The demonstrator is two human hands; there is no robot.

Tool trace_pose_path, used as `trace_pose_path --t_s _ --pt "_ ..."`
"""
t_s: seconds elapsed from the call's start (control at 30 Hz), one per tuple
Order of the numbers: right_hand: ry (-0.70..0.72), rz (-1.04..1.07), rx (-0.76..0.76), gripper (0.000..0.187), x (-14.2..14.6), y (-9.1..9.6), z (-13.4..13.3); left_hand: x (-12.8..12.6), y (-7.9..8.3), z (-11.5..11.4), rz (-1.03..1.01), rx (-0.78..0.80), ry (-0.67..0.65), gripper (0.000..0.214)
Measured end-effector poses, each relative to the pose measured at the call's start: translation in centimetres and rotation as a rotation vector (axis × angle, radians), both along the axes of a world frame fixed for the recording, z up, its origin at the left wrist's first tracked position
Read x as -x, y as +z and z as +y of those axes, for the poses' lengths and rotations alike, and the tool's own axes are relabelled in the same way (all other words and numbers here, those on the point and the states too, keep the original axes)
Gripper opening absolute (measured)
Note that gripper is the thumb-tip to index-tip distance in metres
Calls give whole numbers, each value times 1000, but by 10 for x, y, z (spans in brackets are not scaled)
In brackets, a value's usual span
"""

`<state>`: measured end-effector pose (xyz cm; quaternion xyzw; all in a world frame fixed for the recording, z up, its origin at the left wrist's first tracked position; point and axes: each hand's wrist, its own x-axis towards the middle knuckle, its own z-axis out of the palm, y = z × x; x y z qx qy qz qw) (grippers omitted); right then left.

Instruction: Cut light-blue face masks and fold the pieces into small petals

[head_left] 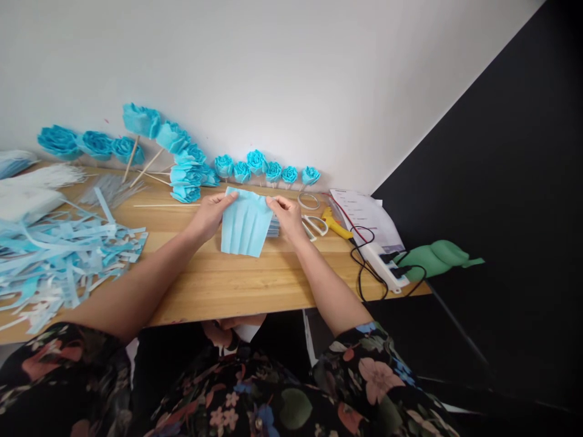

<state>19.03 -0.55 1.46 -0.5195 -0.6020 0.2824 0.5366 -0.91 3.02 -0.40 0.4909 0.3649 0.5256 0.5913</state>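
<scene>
A light blue pleated sheet is held over the wooden table, its lower edge hanging free. My left hand pinches its top left corner with fingers closed. My right hand grips the top right corner in the same way. A thin stack of similar blue sheets lies just behind the held sheet, under my right hand.
Blue paper roses on wooden sticks line the wall. A heap of blue and white cut strips covers the table's left. At the right lie scissors, a yellow tool, papers, a white power strip with black cables, and a green object.
</scene>
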Motion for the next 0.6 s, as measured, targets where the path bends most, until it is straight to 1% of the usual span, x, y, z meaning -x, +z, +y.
trace_pose_path --t_s 0.1,0.2,0.4,0.6 --pt "37 42 9 37 0 -2 2 -1 -1 -1 5 4 -14 39" --pt "85 60 21 37 0 -4 3 -2 0 -3 12 4 -38 39" --pt "17 65 -16 38 0 -10 5 -2 1 -3 -17 21 -49 38" --pt "1 84 -38 37 2 -8 4 -3 -4 3 -46 18 -20 34"
